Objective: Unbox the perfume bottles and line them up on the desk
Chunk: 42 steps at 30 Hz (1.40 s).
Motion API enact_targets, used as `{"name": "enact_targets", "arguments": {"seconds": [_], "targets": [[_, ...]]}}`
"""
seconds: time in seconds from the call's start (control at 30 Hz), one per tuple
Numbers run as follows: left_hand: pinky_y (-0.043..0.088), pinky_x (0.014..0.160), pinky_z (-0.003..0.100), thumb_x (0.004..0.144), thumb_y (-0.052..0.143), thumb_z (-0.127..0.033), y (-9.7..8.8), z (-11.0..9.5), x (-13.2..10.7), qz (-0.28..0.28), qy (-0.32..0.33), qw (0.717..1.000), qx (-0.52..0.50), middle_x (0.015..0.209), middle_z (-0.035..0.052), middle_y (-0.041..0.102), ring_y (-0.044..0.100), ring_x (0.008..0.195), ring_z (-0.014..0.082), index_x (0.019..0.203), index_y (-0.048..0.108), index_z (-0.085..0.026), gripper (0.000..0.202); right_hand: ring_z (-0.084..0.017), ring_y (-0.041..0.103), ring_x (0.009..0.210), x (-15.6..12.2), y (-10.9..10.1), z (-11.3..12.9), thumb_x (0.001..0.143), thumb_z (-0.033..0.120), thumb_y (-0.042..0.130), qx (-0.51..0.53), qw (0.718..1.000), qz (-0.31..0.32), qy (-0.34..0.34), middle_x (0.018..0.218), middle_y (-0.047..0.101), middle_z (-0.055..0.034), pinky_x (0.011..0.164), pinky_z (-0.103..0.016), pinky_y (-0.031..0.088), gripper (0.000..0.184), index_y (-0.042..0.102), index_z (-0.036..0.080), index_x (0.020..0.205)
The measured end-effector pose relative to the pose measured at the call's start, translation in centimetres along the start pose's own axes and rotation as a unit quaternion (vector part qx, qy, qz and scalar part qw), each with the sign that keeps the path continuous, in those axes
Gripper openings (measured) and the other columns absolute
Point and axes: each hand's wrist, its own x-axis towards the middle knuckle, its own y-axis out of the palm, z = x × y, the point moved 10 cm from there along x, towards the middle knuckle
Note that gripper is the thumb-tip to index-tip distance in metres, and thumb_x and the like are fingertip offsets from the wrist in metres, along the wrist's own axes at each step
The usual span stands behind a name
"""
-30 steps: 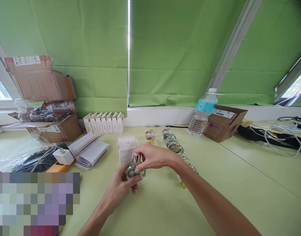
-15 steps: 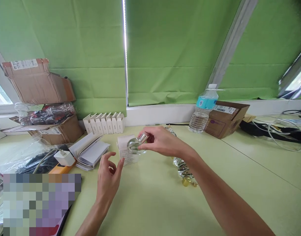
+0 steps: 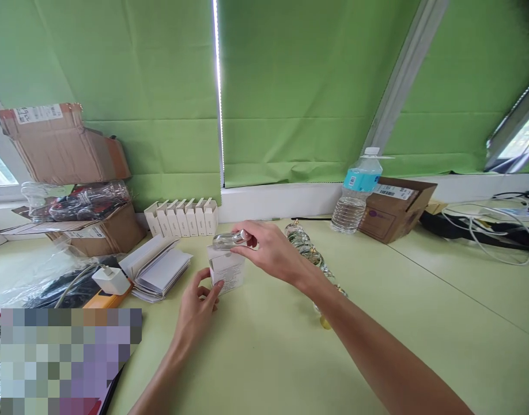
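A small clear glass perfume bottle [image 3: 223, 241] with a silvery neck is pinched in my right hand [image 3: 271, 251], tilted on its side. It hangs just above the top of a white printed carton [image 3: 230, 275], whose upper end looks open. Whether bottle and carton touch, I cannot tell. My left hand [image 3: 200, 302] grips the carton's lower left edge, thumb on the printed front. Right of the carton, partly behind my right forearm, runs a row of glass bottles [image 3: 305, 245] with a gold cap [image 3: 325, 323] at its near end.
Several white cartons [image 3: 191, 219] stand in a row by the wall. Flat folded white cartons [image 3: 161, 271] lie at left, near a white charger [image 3: 112, 279]. Brown boxes [image 3: 61, 144] are stacked far left. A water bottle [image 3: 357, 193] stands beside another brown box [image 3: 394, 210] at the back right.
My left hand has moved up and taken hold of the white carton. My right hand has turned the perfume bottle and brought it up and left, over the carton's top.
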Motion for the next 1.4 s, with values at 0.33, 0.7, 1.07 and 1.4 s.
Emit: {"name": "enact_targets", "arguments": {"seconds": [0.33, 0.7, 1.07, 1.4], "targets": [[0.048, 0.054, 0.026, 0.078, 0.061, -0.052, -0.1, 0.1, -0.1, 0.006, 0.010, 1.000, 0.026, 0.084, 0.0021, 0.065, 0.058, 0.062, 0.0138, 0.115, 0.054, -0.024, 0.047, -0.011, 0.045, 0.062, -0.7, 1.9, -0.1, 0.081, 0.026, 0.063, -0.031, 0.994, 0.107, 0.010, 0.070, 0.057, 0.0024, 0.058, -0.024, 0.028, 0.010, 0.061, 0.020, 0.089], [0.046, 0.050, 0.024, 0.078, 0.060, -0.052, 0.3, 0.3, -0.2, 0.025, 0.021, 0.997, 0.071, 0.060, -0.0051, 0.056, 0.056, 0.053, 0.0137, 0.118, 0.052, -0.025, 0.049, -0.010, 0.046, 0.061, -1.4, 3.5, -0.2, 0.081, 0.026, 0.063, 0.021, 0.983, 0.181, 0.027, 0.071, 0.058, 0.0043, 0.056, -0.022, 0.027, 0.021, 0.061, 0.022, 0.101], [0.048, 0.051, 0.024, 0.079, 0.060, -0.049, 0.7, 0.1, -0.3, 0.043, 0.025, 0.998, 0.043, 0.064, -0.0042, 0.058, 0.058, 0.055, 0.0134, 0.119, 0.052, -0.025, 0.047, -0.011, 0.046, 0.063, -1.7, 3.9, 0.1, 0.083, 0.026, 0.061, 0.009, 0.980, 0.201, 0.008, 0.072, 0.057, 0.0017, 0.056, -0.022, 0.028, 0.012, 0.064, 0.018, 0.091], [0.048, 0.049, 0.024, 0.080, 0.060, -0.048, 1.0, -0.1, -0.4, 0.056, 0.034, 0.997, 0.045, 0.072, -0.0013, 0.062, 0.056, 0.055, 0.0123, 0.119, 0.053, -0.024, 0.046, -0.012, 0.047, 0.069, -1.7, 4.2, 0.3, 0.081, 0.024, 0.060, -0.012, 0.981, 0.194, -0.003, 0.075, 0.058, -0.0002, 0.058, -0.023, 0.028, 0.008, 0.062, 0.017, 0.083]]}}
